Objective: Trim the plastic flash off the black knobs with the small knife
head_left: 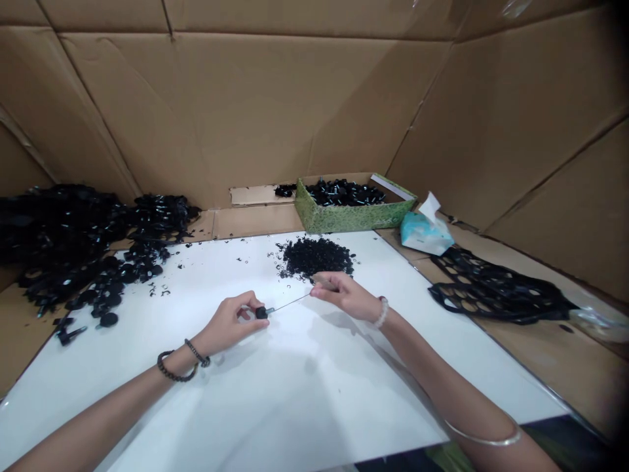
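Observation:
My left hand (230,322) is closed in a pinch on a small black knob (261,313) just above the white board (275,393). A thin metal pin (291,303) runs from the knob to my right hand (341,294), whose fingers are pinched on its far end. Just beyond my right hand lies a heap of tiny black rings (317,257). Both wrists carry bracelets.
A big pile of black knobs (78,246) covers the left side. A green box (351,213) of black parts stands at the back, with a tissue pack (425,229) to its right. Black plastic frames (491,288) lie on the right. Cardboard walls enclose the area.

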Available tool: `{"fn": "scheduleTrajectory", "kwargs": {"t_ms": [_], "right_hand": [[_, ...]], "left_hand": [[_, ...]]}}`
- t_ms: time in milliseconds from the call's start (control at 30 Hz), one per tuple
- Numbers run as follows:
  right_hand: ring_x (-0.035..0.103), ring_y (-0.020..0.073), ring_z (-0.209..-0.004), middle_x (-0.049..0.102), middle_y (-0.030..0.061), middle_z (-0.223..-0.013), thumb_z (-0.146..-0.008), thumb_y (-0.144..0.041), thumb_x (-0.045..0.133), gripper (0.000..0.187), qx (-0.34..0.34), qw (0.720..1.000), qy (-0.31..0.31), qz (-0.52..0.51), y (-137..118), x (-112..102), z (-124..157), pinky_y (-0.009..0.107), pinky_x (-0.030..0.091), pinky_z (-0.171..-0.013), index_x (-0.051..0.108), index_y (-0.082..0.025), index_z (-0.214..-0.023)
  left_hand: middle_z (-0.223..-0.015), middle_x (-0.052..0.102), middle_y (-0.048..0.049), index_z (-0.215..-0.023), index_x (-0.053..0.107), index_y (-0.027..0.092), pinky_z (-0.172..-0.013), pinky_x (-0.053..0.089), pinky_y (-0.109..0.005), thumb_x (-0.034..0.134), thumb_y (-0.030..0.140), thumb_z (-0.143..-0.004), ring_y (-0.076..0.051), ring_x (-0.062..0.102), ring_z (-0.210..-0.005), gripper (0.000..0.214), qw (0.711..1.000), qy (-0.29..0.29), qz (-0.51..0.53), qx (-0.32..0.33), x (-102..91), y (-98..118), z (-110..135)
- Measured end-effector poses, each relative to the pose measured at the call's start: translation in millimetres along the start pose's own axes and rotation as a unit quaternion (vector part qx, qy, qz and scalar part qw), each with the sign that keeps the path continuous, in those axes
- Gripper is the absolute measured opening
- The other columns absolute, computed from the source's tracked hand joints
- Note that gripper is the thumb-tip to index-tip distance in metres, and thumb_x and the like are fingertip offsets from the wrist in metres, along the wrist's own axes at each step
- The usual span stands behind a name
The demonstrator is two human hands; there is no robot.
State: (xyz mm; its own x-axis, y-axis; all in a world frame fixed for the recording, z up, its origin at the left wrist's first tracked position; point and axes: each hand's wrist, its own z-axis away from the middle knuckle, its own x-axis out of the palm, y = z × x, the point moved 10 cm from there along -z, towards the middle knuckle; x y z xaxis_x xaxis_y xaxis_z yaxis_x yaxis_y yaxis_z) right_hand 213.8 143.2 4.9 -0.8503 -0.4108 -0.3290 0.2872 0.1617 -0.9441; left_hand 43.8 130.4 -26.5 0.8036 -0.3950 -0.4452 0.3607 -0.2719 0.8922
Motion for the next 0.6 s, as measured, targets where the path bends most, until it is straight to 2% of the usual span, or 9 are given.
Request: {"fn": "scheduleTrajectory", "kwargs": {"t_ms": [133, 233, 333, 433, 533, 600], "right_hand": [[0.023, 0.0066, -0.05, 0.027, -0.0069, -0.056, -0.074, -0.056, 0.059, 0.048, -0.014, 1.0, 0.011, 0.007, -7, -14, 4, 0.022, 0.018, -0.048, 0.03, -0.02, -0.059], [0.024, 0.0067, -0.049, 0.029, -0.0068, -0.055, -0.076, -0.053, 0.058, 0.044, -0.028, 0.999, 0.032, 0.02, -12, -10, 5, 0.021, 0.02, -0.047, 0.033, -0.02, -0.06], [0.028, 0.0073, -0.048, 0.034, -0.0061, -0.053, -0.08, -0.047, 0.056, 0.036, -0.056, 0.995, 0.071, 0.044, -18, 7, 4, 0.021, 0.022, -0.046, 0.043, -0.018, -0.064], [0.035, 0.0084, -0.048, 0.044, -0.0038, -0.054, -0.084, -0.039, 0.052, 0.026, -0.099, 0.979, 0.109, 0.142, -26, 31, 5, 0.02, 0.026, -0.048, 0.058, -0.016, -0.075], [0.042, 0.0092, -0.047, 0.049, -0.0036, -0.051, -0.084, -0.032, 0.052, 0.018, -0.129, 0.954, 0.103, 0.25, -31, 53, 5, 0.02, 0.029, -0.049, 0.064, -0.018, -0.086], [0.052, 0.0107, -0.052, 0.06, -0.0014, -0.059, -0.085, -0.027, 0.052, 0.017, -0.14, 0.941, 0.085, 0.295, -31, 62, 6, 0.02, 0.033, -0.053, 0.065, -0.02, -0.093]], "left_hand": [[-0.087, 0.061, -0.0027, -0.075, 0.047, 0.017, -0.063, 0.042, -0.023, 0.067, 0.036, -0.072, -0.01, 0.052, -0.068, 0.027, 0.998, 0.01, 0.059, -0.021, -2.0, -7, -1], [-0.078, 0.059, 0.0001, -0.075, 0.047, 0.017, -0.055, 0.038, -0.02, 0.067, 0.035, -0.071, -0.007, 0.047, -0.058, 0.028, 0.996, 0.014, 0.08, -0.043, -0.6, -11, -2], [-0.069, 0.059, 0.0015, -0.079, 0.052, 0.016, -0.053, 0.035, -0.02, 0.068, 0.034, -0.07, -0.008, 0.047, -0.055, 0.026, 0.996, 0.002, 0.069, -0.052, 4.4, -12, -4], [-0.066, 0.061, 0.0011, -0.081, 0.056, 0.016, -0.053, 0.035, -0.02, 0.068, 0.033, -0.07, -0.009, 0.05, -0.057, 0.024, 0.997, -0.02, 0.065, -0.044, 10.3, -11, -6], [-0.066, 0.06, 0.0012, -0.081, 0.057, 0.015, -0.054, 0.036, -0.021, 0.067, 0.03, -0.071, -0.01, 0.051, -0.058, 0.021, 0.995, -0.032, 0.083, -0.036, 12.6, -10, -6], [-0.067, 0.06, 0.0006, -0.081, 0.057, 0.015, -0.054, 0.037, -0.021, 0.068, 0.03, -0.07, -0.01, 0.052, -0.059, 0.021, 0.994, -0.043, 0.093, -0.034, 14.4, -10, -6]]}}
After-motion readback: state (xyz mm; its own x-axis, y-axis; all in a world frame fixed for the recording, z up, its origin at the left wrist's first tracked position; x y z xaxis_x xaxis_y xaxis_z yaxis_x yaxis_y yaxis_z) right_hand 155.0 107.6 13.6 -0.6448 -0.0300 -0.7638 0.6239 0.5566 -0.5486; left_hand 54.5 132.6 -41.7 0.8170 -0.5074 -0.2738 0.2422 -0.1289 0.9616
